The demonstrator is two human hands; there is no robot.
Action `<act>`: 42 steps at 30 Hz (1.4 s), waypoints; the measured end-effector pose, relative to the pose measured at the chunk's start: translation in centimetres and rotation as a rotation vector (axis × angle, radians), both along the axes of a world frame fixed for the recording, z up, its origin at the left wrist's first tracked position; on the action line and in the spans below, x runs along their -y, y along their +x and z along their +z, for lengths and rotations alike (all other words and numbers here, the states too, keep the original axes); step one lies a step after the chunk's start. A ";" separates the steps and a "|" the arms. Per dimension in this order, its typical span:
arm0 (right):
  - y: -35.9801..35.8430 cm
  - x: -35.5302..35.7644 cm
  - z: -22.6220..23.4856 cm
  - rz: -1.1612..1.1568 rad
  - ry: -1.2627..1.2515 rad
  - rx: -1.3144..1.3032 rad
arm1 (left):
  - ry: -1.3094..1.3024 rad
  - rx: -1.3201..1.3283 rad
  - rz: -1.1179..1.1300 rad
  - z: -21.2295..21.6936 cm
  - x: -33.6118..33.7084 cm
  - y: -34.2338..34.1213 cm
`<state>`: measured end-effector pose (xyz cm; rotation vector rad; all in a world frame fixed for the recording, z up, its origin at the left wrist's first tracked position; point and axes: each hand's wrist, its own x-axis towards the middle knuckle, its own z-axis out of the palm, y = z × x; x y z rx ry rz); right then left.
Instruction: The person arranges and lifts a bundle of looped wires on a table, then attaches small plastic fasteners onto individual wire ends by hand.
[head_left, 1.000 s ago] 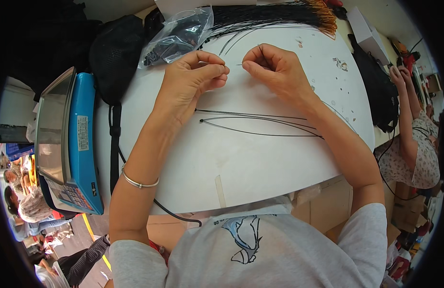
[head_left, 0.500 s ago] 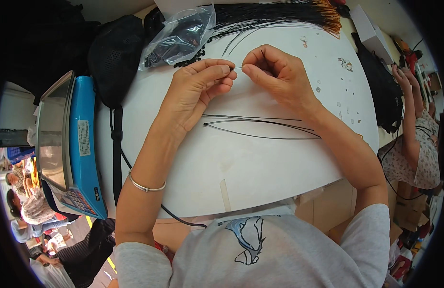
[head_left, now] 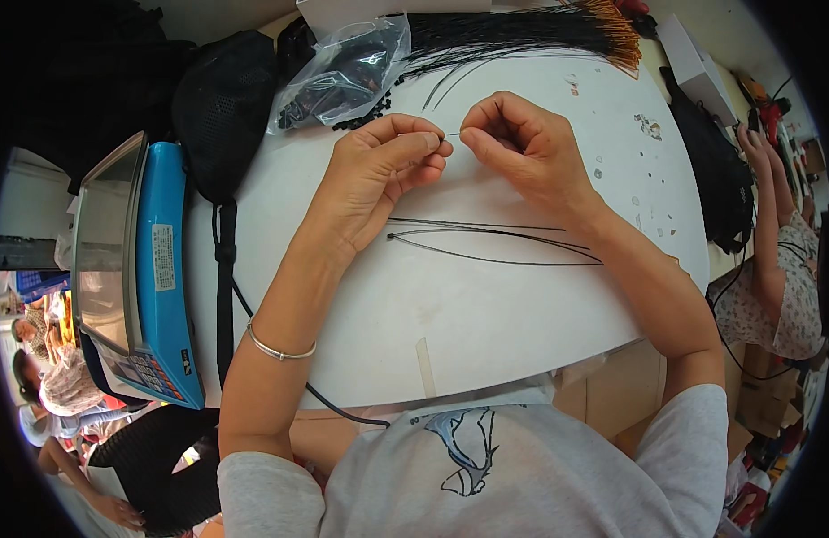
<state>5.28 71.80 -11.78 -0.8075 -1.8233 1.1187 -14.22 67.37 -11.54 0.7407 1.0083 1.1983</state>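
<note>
Above the white table (head_left: pixel 361 332), my two hands face each other with a small gap between their fingertips. Thumb and forefinger of my left hand (head_left: pixel 374 166) pinch a tiny black piece (head_left: pixel 444 138), mostly covered by the fingers. A short stretch of thin black wire (head_left: pixel 455 134) crosses the gap, its end pinched by my right hand (head_left: pixel 536 152). Below them lie several black wires (head_left: pixel 495 230), one bearing a small black knob at its left end. Behind my left hand, loose small black parts (head_left: pixel 365 118) spill beside a clear plastic bag (head_left: pixel 347 76) of similar pieces.
A large bundle of black wires with orange ends (head_left: pixel 522 38) lies along the far edge. A blue scale (head_left: pixel 168 269) stands at left, beside a black mesh bag (head_left: pixel 224 117) with a strap. Co-workers sit at both sides; one's hands (head_left: pixel 760 148) show at right.
The whole view has shifted slightly. My hands keep nearly the same pinch, with the fingertips slightly farther apart. At lower left, another person's arm has moved.
</note>
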 end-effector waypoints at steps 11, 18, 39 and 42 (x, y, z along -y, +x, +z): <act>0.1 0.1 0.6 -0.018 -0.023 -0.019 | 0.043 -0.035 -0.009 0.8 0.2 0.0; 0.1 0.0 0.6 -0.017 -0.051 -0.028 | 0.066 0.034 0.034 1.1 0.2 0.6; 1.1 -0.4 1.3 0.050 -0.257 0.037 | 0.081 -0.011 0.031 0.4 0.1 1.4; 1.1 -0.5 1.4 0.042 -0.261 0.055 | 0.095 -0.047 0.054 0.5 0.2 1.6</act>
